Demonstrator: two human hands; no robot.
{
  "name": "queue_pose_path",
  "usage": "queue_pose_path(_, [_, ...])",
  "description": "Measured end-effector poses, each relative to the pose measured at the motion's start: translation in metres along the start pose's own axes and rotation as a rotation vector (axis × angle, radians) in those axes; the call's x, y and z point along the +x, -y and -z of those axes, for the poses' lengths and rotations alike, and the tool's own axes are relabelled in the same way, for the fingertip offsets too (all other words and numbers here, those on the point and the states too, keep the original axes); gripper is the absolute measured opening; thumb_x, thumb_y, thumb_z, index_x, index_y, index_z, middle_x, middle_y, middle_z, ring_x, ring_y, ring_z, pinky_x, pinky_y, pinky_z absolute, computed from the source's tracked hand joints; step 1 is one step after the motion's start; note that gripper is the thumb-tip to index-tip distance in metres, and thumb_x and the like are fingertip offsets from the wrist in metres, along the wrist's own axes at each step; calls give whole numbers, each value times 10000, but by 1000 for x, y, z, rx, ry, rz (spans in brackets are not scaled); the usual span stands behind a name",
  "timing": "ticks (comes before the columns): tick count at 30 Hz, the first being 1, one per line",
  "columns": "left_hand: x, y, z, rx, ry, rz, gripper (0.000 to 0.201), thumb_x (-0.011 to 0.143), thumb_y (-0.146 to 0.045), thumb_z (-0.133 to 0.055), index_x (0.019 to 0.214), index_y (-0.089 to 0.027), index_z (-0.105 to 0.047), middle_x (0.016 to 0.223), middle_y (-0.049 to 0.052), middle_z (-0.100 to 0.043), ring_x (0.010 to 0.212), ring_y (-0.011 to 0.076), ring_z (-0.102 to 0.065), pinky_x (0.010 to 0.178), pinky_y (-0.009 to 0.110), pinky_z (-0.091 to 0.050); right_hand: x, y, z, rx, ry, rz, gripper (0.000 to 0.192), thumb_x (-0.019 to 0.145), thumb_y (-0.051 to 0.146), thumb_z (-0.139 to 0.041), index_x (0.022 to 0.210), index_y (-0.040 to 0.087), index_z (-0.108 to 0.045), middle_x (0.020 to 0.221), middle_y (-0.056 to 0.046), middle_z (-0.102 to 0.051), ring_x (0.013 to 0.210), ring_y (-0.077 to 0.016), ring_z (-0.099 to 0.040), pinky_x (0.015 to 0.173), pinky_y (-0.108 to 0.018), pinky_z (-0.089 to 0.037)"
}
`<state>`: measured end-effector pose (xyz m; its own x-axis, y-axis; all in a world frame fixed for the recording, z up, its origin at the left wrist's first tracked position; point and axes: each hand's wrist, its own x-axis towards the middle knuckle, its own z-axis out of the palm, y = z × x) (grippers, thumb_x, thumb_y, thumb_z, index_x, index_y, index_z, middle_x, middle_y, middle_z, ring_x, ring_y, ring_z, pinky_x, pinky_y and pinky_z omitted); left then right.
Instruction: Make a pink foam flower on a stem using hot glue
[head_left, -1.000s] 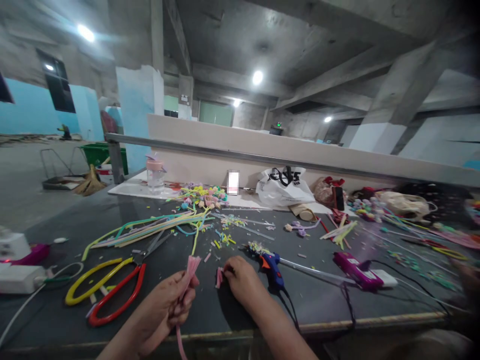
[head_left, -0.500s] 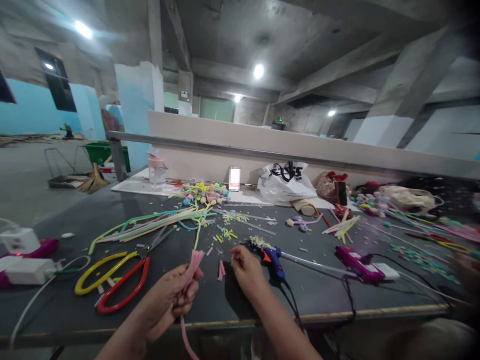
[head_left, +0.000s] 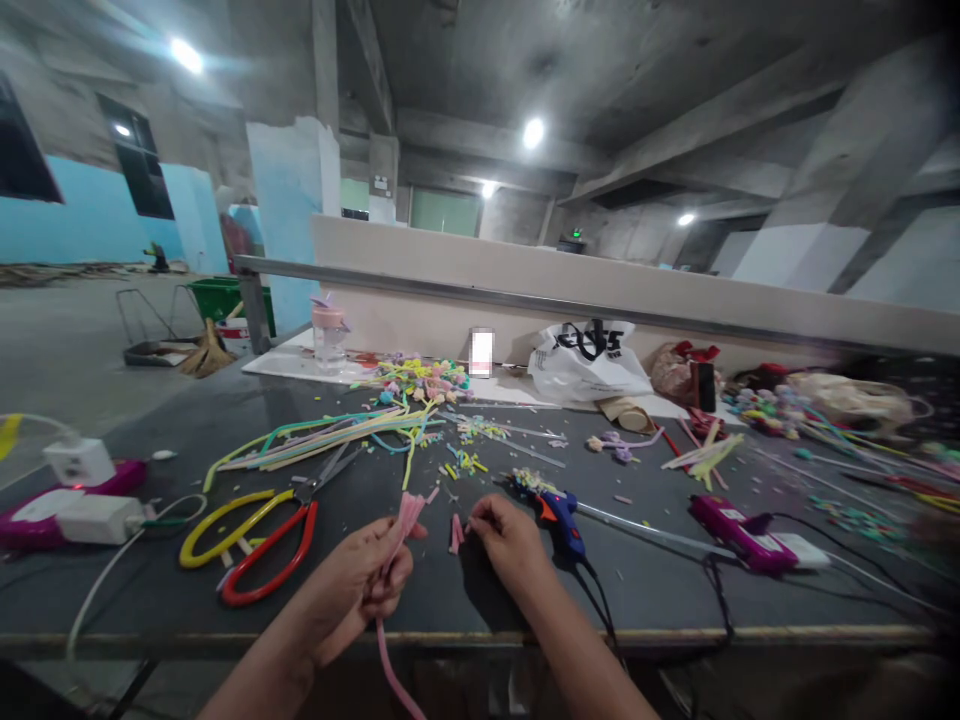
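A bunch of short pink pipe cleaner pieces (head_left: 409, 513) is gripped in my left hand (head_left: 379, 568), their ends fanned out above the fingers. A longer pink pipe cleaner (head_left: 390, 665) hangs below that hand past the table edge. My right hand (head_left: 506, 540) rests low over the table with thumb and fingers pinched together; whatever is between them is hidden. Just left of those fingertips, nearly touching, lie short pink pieces (head_left: 456, 535). A blue glue gun (head_left: 562, 522) with an orange trigger lies right of my right hand. Large scissors (head_left: 306, 550) with red and yellow handles lie left of my left hand.
Pipe cleaners (head_left: 322, 440), pastel flower pieces (head_left: 427, 378) and small clippings cover the table's middle. Purple power strips (head_left: 739, 535) with cords lie at both sides. A bottle (head_left: 328, 340), phone (head_left: 481, 352) and plastic bag (head_left: 589, 362) stand at the back.
The view has shifted slightly, moving the scene rightward. My left hand keeps its hold on the pink bunch. My right fingertips are nearer the pink pieces on the table.
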<state>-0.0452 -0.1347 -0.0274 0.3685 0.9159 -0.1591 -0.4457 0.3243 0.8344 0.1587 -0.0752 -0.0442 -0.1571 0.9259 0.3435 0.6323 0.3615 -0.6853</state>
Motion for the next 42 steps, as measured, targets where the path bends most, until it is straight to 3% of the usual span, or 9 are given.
queue_pose_path(8, [0,1,0,12,-18,24,269,813,-414,-529,829,-146,-549,501,-75,-376,395,14,-180,399,181,-103,0,4,-1,-69,-32,25,87,741,204,-527,677,187,-583,628,0,-589,624,-155,-547,579,-238,-393])
queue_pose_path(12, [0,4,2,20,-55,18,277,787,-420,-564,828,-146,-554,503,-74,-386,400,17,-180,395,176,-114,-5,6,2,-105,-88,57,198,739,144,-497,901,197,-598,791,-25,-623,717,-155,-568,660,-242,-423])
queue_pose_path(17, [-1,2,0,7,-60,59,318,742,-460,-603,810,-152,-563,491,-79,-379,395,15,-168,393,174,-119,-23,-5,46,-175,-206,-21,149,812,224,-419,809,195,-565,767,-46,-609,727,-180,-559,670,-271,-398])
queue_pose_path(20, [-1,1,0,7,-47,68,330,731,-467,-611,806,-148,-573,491,-79,-375,395,15,-168,389,175,-111,-30,-21,79,-258,-330,-264,137,778,291,-472,821,186,-548,776,-66,-601,728,-202,-549,639,-284,-365])
queue_pose_path(24, [0,4,3,5,-43,51,314,744,-453,-603,815,-148,-581,496,-76,-378,400,14,-179,391,172,-114,-24,-36,96,-200,-266,-413,136,655,320,-624,661,195,-570,531,5,-528,532,-161,-497,510,-252,-305])
queue_pose_path(30, [-1,4,3,-22,-34,39,328,718,-464,-629,797,-151,-568,485,-77,-388,388,11,-168,387,173,-109,-7,-38,93,197,-92,-580,173,558,144,-625,431,181,-515,341,67,-407,355,-96,-424,382,-200,-321])
queue_pose_path(35, [2,7,6,-57,-15,43,284,735,-436,-620,789,-169,-540,477,-77,-405,370,12,-188,383,173,-110,-18,-31,93,669,-60,-631,94,671,236,-609,722,159,-596,626,-14,-626,554,-123,-607,557,-241,-529])
queue_pose_path(38, [4,9,8,-57,-17,44,283,748,-438,-605,787,-167,-535,479,-77,-401,368,10,-197,382,173,-107,-26,-23,91,1007,-42,-621,155,681,172,-606,832,137,-600,786,-49,-644,683,-103,-621,640,-192,-529])
queue_pose_path(42, [4,8,9,-56,-9,41,275,762,-433,-590,792,-165,-535,482,-79,-393,369,8,-186,385,178,-93,-35,-4,82,1533,68,-608,230,698,125,-587,927,130,-606,810,-54,-628,659,-88,-579,521,-152,-482])
